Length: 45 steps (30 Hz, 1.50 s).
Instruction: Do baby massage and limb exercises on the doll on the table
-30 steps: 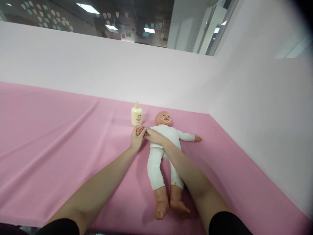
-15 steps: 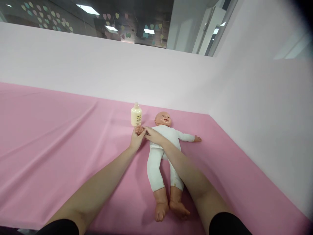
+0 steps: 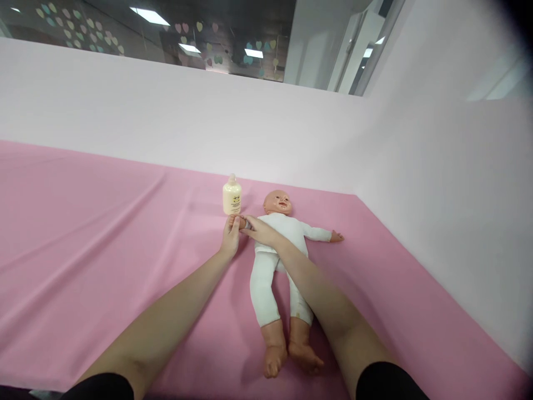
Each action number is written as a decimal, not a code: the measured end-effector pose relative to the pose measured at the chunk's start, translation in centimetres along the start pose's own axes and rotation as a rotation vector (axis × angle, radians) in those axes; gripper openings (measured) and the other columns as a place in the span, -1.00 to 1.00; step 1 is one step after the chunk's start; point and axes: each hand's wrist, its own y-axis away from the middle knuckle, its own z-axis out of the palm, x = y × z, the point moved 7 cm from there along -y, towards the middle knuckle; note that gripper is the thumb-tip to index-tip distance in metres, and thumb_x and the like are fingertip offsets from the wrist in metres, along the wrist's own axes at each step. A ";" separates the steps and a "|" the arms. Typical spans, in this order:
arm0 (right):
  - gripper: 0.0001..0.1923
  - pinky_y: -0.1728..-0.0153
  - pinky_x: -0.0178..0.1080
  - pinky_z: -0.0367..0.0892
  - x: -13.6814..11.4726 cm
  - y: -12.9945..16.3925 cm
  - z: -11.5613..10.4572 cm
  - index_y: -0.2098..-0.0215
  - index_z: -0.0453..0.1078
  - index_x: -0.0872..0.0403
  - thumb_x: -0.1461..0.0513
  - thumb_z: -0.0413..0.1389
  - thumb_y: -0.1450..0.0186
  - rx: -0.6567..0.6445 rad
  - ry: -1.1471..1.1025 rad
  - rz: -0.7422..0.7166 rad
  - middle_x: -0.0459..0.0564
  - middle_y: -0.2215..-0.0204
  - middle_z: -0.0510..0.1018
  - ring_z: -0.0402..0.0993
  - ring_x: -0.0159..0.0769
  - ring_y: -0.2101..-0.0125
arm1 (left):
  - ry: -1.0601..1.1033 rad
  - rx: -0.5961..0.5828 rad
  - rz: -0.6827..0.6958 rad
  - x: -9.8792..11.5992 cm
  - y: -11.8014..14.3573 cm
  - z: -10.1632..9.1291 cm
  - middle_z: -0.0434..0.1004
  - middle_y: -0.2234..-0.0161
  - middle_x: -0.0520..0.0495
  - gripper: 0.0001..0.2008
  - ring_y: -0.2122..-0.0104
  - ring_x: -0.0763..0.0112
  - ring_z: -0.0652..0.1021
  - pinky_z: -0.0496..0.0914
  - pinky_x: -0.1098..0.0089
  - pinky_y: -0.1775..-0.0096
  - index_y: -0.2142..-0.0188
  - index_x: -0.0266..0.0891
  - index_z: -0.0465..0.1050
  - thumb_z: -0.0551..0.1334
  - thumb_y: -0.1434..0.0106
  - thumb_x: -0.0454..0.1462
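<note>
A baby doll [image 3: 287,230] with a white cloth body lies on its back, head toward the wall and bare feet toward me. Its arm on my left is stretched out sideways between my hands. My left hand [image 3: 231,233] is closed around the doll's hand [image 3: 236,221], thumb lying across it. At the wrist of that same arm, my right hand [image 3: 259,229] grips the end of the white sleeve; its fingertips are partly hidden. The doll's other arm [image 3: 318,233] lies outstretched to the right, untouched.
A cream-coloured lotion bottle [image 3: 232,197] with a clear cap stands just beyond my left hand. Pink sheeting [image 3: 104,239] with a few folds covers the table. White walls [image 3: 187,122] border the back and right side, with a window [image 3: 187,33] above.
My left thumb has moved from near the doll's wrist outward onto its hand, showing more of the wrist. My right hand, the doll's body and the bottle stay where they were.
</note>
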 end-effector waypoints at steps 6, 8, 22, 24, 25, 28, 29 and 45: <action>-0.77 0.17 -0.16 0.34 0.7 -0.3 0.4 0.11 0.29 0.09 0.25 0.02 -0.25 -0.032 0.006 0.015 -0.04 0.27 0.45 0.36 -0.29 0.30 | -0.060 0.046 -0.017 0.1 0.0 -0.3 0.34 0.46 0.07 -0.79 0.40 0.49 0.42 0.36 0.43 0.22 0.41 -0.22 0.35 0.33 -0.05 -0.19; -0.78 0.18 -0.16 0.34 0.8 -0.4 0.5 0.14 0.30 0.09 0.27 0.03 -0.23 -0.034 0.001 0.016 -0.05 0.30 0.45 0.36 -0.30 0.31 | -0.068 0.041 -0.028 0.1 0.0 -0.2 0.33 0.48 0.08 -0.79 0.42 0.49 0.42 0.37 0.43 0.24 0.40 -0.23 0.35 0.32 -0.04 -0.19; -0.57 0.17 -0.21 0.35 0.2 -0.2 0.1 -0.02 0.28 0.08 0.34 0.05 -0.16 -0.008 -0.021 0.047 -0.01 0.18 0.49 0.40 -0.29 0.24 | 0.030 -0.028 -0.265 -1.0 0.2 0.5 0.45 0.50 0.04 -0.76 0.43 0.43 0.51 0.43 0.36 0.28 0.44 -0.24 0.40 0.40 0.08 -0.23; -0.55 0.20 -0.22 0.36 0.4 -0.2 0.1 -0.05 0.26 0.08 0.33 0.06 -0.17 -0.013 -0.006 0.050 -0.01 0.16 0.49 0.41 -0.29 0.24 | 0.036 -0.019 -0.262 -1.1 0.2 0.4 0.45 0.51 0.05 -0.76 0.44 0.43 0.51 0.42 0.35 0.28 0.46 -0.23 0.39 0.40 0.08 -0.23; -0.55 0.19 -0.21 0.36 0.3 -0.2 0.2 -0.06 0.25 0.08 0.32 0.06 -0.18 -0.017 -0.007 0.042 0.00 0.15 0.49 0.41 -0.29 0.23 | 0.039 -0.004 -0.260 -1.2 0.1 0.2 0.45 0.50 0.05 -0.76 0.43 0.42 0.51 0.42 0.35 0.27 0.45 -0.23 0.39 0.40 0.08 -0.22; -0.54 0.14 -0.19 0.36 0.2 -0.2 0.3 -0.09 0.24 0.08 0.29 0.08 -0.21 -0.023 -0.010 0.030 0.02 0.11 0.48 0.42 -0.27 0.18 | 0.057 0.083 -0.270 -1.8 0.0 -0.5 0.49 0.43 0.01 -0.73 0.34 0.40 0.52 0.39 0.38 0.23 0.40 -0.23 0.41 0.39 0.05 -0.16; -0.53 0.11 -0.17 0.35 0.2 -0.2 0.3 -0.10 0.23 0.07 0.28 0.09 -0.22 -0.020 -0.004 0.031 0.03 0.08 0.47 0.42 -0.26 0.15 | 0.068 0.117 -0.271 -2.0 -0.1 -0.8 0.49 0.40 0.00 -0.72 0.31 0.39 0.52 0.39 0.39 0.23 0.39 -0.23 0.42 0.38 0.03 -0.14; -0.41 -0.02 -0.07 0.31 0.5 0.0 0.5 -0.21 0.15 0.00 0.20 0.14 -0.22 -0.069 0.084 0.048 0.05 -0.08 0.38 0.36 -0.15 -0.01 | 0.210 0.337 -0.210 -2.4 -1.1 -3.8 0.50 0.38 -0.03 -0.71 0.37 0.41 0.52 0.39 0.39 0.29 0.42 -0.24 0.36 0.29 -0.07 -0.06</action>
